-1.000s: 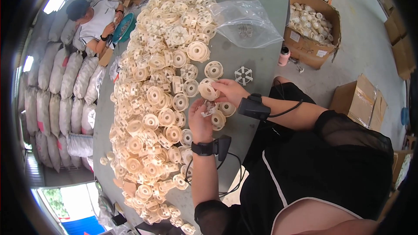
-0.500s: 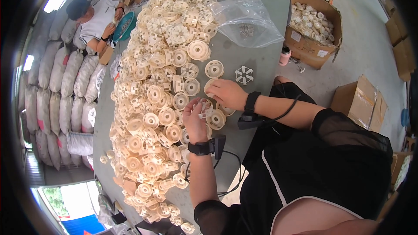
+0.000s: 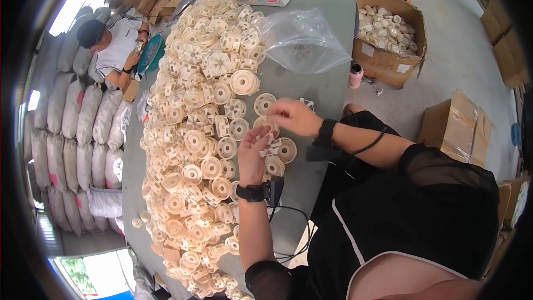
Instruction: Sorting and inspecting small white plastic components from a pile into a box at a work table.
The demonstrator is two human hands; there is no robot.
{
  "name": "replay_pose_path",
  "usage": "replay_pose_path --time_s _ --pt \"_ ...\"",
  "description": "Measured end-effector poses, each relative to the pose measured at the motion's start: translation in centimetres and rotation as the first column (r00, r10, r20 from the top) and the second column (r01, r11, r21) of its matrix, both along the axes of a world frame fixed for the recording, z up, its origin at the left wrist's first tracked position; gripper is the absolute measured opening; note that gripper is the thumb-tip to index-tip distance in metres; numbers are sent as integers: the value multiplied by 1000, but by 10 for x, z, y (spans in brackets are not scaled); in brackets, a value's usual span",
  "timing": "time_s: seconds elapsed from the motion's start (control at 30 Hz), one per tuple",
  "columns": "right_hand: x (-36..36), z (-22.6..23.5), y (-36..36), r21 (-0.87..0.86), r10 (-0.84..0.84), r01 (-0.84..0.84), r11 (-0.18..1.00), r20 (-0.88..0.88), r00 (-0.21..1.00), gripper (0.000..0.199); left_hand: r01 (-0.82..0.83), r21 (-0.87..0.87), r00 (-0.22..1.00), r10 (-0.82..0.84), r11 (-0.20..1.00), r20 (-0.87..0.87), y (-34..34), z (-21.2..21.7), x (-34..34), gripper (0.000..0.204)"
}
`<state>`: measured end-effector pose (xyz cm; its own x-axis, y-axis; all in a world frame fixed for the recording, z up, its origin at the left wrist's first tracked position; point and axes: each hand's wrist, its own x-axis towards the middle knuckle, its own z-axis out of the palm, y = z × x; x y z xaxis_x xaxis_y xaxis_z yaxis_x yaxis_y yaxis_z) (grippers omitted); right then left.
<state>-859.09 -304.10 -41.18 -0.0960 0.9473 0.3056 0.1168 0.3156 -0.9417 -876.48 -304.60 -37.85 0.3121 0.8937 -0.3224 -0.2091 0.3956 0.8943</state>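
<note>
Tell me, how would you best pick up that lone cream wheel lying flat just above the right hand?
Probably from above, pinching the outer rim of the cream wheel at opposite edges. It lies flat on the grey table with open space on its right, while the pile crowds its left.

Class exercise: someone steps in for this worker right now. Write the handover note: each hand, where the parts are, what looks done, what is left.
Left hand: raised, fingers pinching a small cream part.
Right hand: over a cream wheel, fingertips at it; grip unclear.
Parts: big pile of cream wheels across the table; a few loose wheels lie by the hands; clear bag beyond.
Done: cannot tell; a box of wheels stands on the floor.
Left: the pile, by the look of it.
</note>
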Motion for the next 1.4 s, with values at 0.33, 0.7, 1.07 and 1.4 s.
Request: replay_pose_path --time_s 0.33,0.7,1.07,1.4 --pt "89 2 57 -464 -456 -114 878 -885 95 48 149 -23 939 -149 989 -311 50 -3 60 35" --pt "75 -4 25 -508 -405 18 861 -664 629 27 388 832 581 596 396 -555 110 -12 71 34" --pt "58 -5 16 -364 -162 -66 929 -561 812 27 67 596 841 277 800 -465 99 10 34 13" --pt "30 19 -12 -239 140 -362 901 -629 764 32 -70 319 987 112 945 -116 6 30 38 30"
